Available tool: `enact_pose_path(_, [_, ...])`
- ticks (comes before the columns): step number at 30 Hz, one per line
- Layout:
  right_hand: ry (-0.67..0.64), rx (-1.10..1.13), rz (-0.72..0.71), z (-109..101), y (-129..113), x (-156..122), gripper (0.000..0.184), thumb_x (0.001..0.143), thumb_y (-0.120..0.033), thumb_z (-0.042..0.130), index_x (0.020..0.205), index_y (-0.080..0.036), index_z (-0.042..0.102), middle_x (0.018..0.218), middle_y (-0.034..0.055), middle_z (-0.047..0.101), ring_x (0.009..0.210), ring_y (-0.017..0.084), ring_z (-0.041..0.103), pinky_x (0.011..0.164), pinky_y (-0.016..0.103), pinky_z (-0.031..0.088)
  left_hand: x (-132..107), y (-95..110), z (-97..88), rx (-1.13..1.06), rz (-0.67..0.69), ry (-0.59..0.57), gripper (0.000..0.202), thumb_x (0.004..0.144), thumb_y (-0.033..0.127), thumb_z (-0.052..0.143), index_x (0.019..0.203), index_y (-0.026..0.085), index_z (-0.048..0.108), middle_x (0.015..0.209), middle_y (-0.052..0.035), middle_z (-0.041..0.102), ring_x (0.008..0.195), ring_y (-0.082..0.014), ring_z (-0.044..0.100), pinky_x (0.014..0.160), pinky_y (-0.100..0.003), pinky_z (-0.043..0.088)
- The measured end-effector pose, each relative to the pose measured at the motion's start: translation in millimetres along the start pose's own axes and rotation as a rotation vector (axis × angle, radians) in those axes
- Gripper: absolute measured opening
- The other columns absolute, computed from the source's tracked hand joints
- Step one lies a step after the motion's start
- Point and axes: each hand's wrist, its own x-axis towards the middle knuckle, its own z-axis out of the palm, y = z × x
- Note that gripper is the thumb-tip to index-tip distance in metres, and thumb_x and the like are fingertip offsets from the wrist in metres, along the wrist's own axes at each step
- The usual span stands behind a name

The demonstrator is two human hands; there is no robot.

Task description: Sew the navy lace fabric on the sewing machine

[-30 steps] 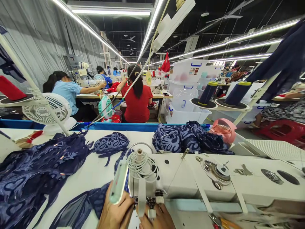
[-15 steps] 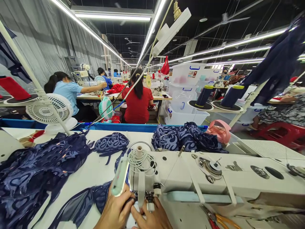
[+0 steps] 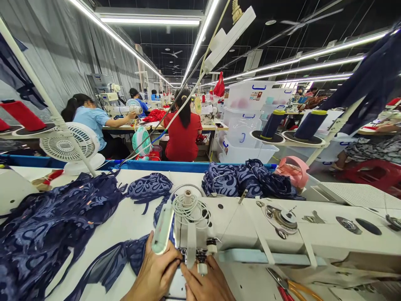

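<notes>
Close to the needle end of a white sewing machine [image 3: 233, 217], my left hand [image 3: 158, 269] has its thumb and fingers closed on a navy lace fabric piece [image 3: 136, 253]. That fabric trails left over the table, and its part near the needle is hidden by the hand. My right hand [image 3: 208, 282] lies just right of the needle, fingers bent together at the presser foot area. The machine head partly covers these fingers, and what they hold cannot be made out. A small lit lamp [image 3: 163, 230] hangs above my left hand.
A heap of navy lace pieces [image 3: 46, 221] covers the left of the table; bundled ones [image 3: 222, 179] lie behind the machine. Snips with orange handles [image 3: 296, 288] rest at right. Beyond stand a white fan [image 3: 70, 142] and thread cones [image 3: 310, 125]. Co-workers sit farther ahead.
The view has shifted slightly, so most things appear a little farther right. Both hands stay by the needle, and the right-hand fingers lie a little differently.
</notes>
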Motion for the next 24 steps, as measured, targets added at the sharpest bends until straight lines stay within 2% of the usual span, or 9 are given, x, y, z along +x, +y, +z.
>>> enact_pose_path(3, [-0.049,0.03,-0.009,-4,2,-3,0.035,0.078,-0.014,0.058,0.111,-0.019,0.068,0.083,-0.0005,0.074,0.071,0.019,0.059,0.079,0.037,0.036,2,4,-3.8,-0.005,-0.029,-0.01,0.02,0.098,0.021,0.049,0.095,0.027,0.067,0.094,0.0005,0.071,0.089,-0.0179,0.064,0.109,-0.05,0.042])
enact_pose_path(7, [-0.129,0.059,-0.006,-13,3,-4,0.036,0.081,-0.017,0.062,0.116,-0.017,0.066,0.084,0.0006,0.075,0.075,0.02,0.061,0.085,0.037,0.035,3,7,-6.2,-0.022,-0.057,-0.025,0.022,0.098,0.021,0.047,0.094,0.028,0.068,0.094,0.0011,0.071,0.091,-0.0181,0.064,0.109,-0.05,0.042])
enact_pose_path(14, [-0.308,0.027,0.048,-17,-3,-7,0.04,0.09,-0.027,0.06,0.13,-0.024,0.059,0.085,0.0015,0.069,0.084,0.023,0.06,0.089,0.038,0.035,3,9,-7.1,-0.026,-0.053,-0.017,0.026,0.1,0.023,0.045,0.094,0.028,0.069,0.091,0.0,0.07,0.094,-0.0199,0.062,0.108,-0.053,0.041])
enact_pose_path(17, [-0.36,0.03,0.069,-18,-7,-5,0.043,0.089,-0.032,0.063,0.132,-0.026,0.058,0.092,0.0019,0.068,0.087,0.023,0.06,0.092,0.039,0.037,5,11,-11.4,-0.029,-0.029,-0.017,0.024,0.1,0.024,0.045,0.094,0.028,0.069,0.093,-0.0002,0.07,0.093,-0.0199,0.062,0.105,-0.051,0.043])
enact_pose_path(20, [-0.324,0.07,0.019,-20,-6,-2,0.041,0.089,-0.031,0.063,0.129,-0.024,0.059,0.093,0.0029,0.067,0.082,0.021,0.058,0.084,0.036,0.039,9,12,-16.5,-0.02,0.007,-0.037,0.024,0.099,0.024,0.047,0.091,0.028,0.069,0.09,0.0004,0.07,0.088,-0.0191,0.062,0.102,-0.046,0.046])
enact_pose_path(24, [-0.209,0.065,-0.003,-22,1,-1,0.033,0.089,-0.021,0.059,0.121,-0.021,0.064,0.087,0.0023,0.068,0.079,0.019,0.059,0.075,0.034,0.036,10,11,-16.9,-0.002,0.003,-0.035,0.023,0.099,0.023,0.048,0.091,0.029,0.068,0.089,0.0015,0.07,0.088,-0.0184,0.063,0.101,-0.043,0.047])
